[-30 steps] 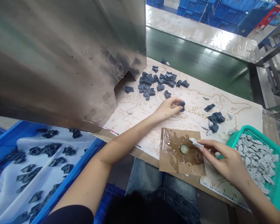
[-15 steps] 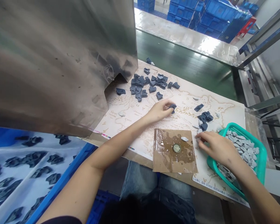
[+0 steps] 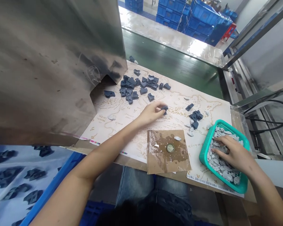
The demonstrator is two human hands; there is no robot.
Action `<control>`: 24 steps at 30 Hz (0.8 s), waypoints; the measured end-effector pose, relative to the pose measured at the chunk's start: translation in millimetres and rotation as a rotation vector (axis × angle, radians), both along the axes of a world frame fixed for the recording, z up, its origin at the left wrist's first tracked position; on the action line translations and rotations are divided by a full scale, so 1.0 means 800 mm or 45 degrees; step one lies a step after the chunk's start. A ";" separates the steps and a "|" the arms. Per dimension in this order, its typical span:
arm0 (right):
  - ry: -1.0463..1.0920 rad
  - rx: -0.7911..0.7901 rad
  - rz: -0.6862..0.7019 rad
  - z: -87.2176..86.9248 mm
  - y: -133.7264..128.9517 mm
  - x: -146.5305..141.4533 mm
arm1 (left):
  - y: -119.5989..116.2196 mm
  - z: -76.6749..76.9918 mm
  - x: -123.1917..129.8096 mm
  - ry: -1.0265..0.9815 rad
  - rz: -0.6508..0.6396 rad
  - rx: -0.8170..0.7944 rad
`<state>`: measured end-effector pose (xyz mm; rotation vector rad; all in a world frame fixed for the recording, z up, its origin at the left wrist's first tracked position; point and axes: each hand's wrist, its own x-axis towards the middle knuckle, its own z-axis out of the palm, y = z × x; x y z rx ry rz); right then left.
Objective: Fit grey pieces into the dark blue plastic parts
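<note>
My left hand pinches a dark grey moulded piece above the map-printed sheet. Inside the green basket, my right hand rests over many light grey flat chips, thumb and fingers apart; nothing shows gripped between them. Between the hands lies a wet-stained brown cardboard square. A small round cap-like disc sits on it, with one light chip beside it.
Loose dark pieces are heaped at the sheet's far left, and a smaller cluster lies near the basket. A large metal housing stands left. Beyond the sheet runs a green belt. A blue crate is lower left.
My right hand has moved right, from beside the cardboard into the green basket among the chips. My left hand still holds the dark piece. The whole view has shifted slightly.
</note>
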<state>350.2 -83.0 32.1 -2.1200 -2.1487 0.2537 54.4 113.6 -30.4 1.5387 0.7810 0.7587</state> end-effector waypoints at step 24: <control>0.556 0.230 -0.364 0.005 -0.017 -0.033 | -0.005 0.007 -0.001 0.112 0.046 0.010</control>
